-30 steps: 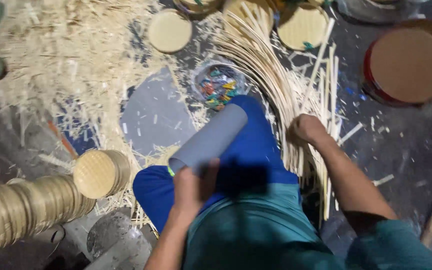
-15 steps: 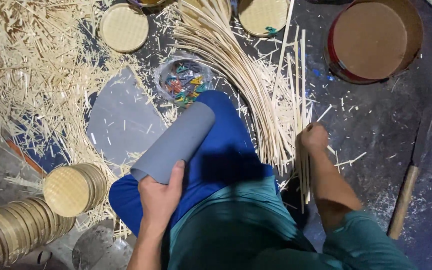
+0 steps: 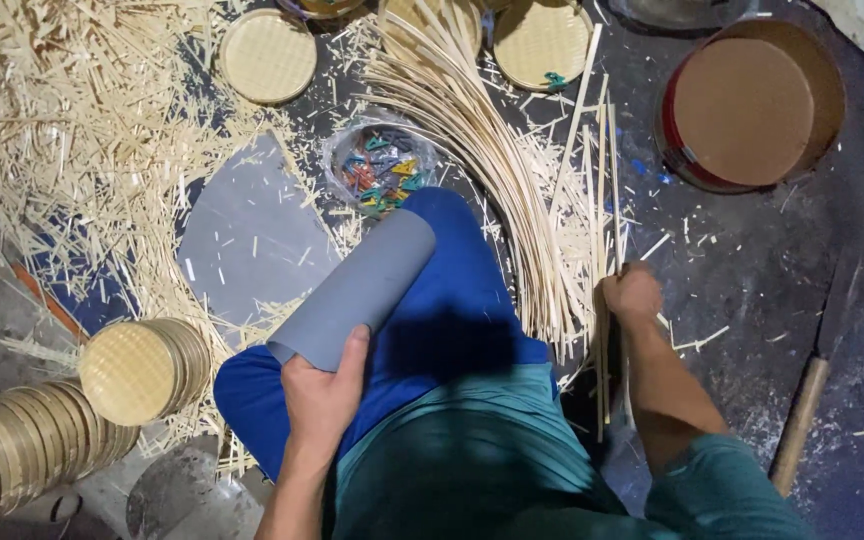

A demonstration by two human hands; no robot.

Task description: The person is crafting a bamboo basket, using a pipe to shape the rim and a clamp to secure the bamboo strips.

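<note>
Sitting over the littered floor [image 3: 752,260], you are pressing your left hand [image 3: 324,393] against the near end of a grey tube [image 3: 357,290] that is lying tilted across your blue-clad thigh, fingers curling round its rim. Your right hand [image 3: 632,295] is reaching out straight-armed, closing in a fist on thin bamboo strips [image 3: 602,200] just beside the fanned bundle [image 3: 482,170].

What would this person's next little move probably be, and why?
Probably drawing one strip up toward the lap: the right hand is closed on thin bamboo strips at the edge of the fanned bundle, while the left hand holds the grey tube on the thigh.
</note>
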